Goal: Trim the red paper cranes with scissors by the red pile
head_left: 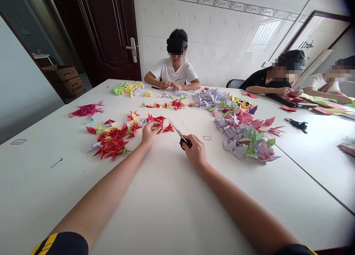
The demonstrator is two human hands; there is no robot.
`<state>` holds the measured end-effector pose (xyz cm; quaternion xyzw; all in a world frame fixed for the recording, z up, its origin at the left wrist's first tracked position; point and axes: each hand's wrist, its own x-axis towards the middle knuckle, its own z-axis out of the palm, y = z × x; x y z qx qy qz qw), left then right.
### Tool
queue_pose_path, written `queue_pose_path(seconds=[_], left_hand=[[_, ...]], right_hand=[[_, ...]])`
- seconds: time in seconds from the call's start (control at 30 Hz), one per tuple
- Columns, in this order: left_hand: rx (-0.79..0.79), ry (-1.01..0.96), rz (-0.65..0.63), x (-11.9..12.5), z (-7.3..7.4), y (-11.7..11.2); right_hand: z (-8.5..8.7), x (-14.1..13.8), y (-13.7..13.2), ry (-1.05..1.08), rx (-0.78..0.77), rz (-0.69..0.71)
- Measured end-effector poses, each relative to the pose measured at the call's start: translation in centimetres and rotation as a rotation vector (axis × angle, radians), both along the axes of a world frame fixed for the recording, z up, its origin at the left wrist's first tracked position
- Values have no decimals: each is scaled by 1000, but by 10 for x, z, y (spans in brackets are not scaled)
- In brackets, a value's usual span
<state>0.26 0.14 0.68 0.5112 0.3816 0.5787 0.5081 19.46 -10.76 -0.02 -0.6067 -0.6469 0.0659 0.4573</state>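
1. A white table (47,181) spans the view; both bare forearms reach across it from its near edge, angling inward.
2. Three other people (174,68) sit at its far and right sides, working with their own hands.
3. Two big heaps of origami cranes lie on it: a lilac heap (235,133) on the right half, a red heap (112,138) on the left half.
4. The left hand (151,133), palm down mid-table, pinches narrowly on a red paper crane (155,119).
5. The right hand (195,149), just beside it, curls with fingers closed around dark-handled scissors (177,131), whose blades point left towards the red paper crane.
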Motion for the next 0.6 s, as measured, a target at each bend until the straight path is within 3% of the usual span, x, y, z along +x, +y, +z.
queue_pose_path(seconds=[0.33, 0.6], left_hand=[[26, 86, 28, -1, 3, -1], [108, 186, 69, -5, 0, 2]], right_hand=[[8, -3, -2, 102, 38, 27], [3, 1, 2, 238, -153, 123]])
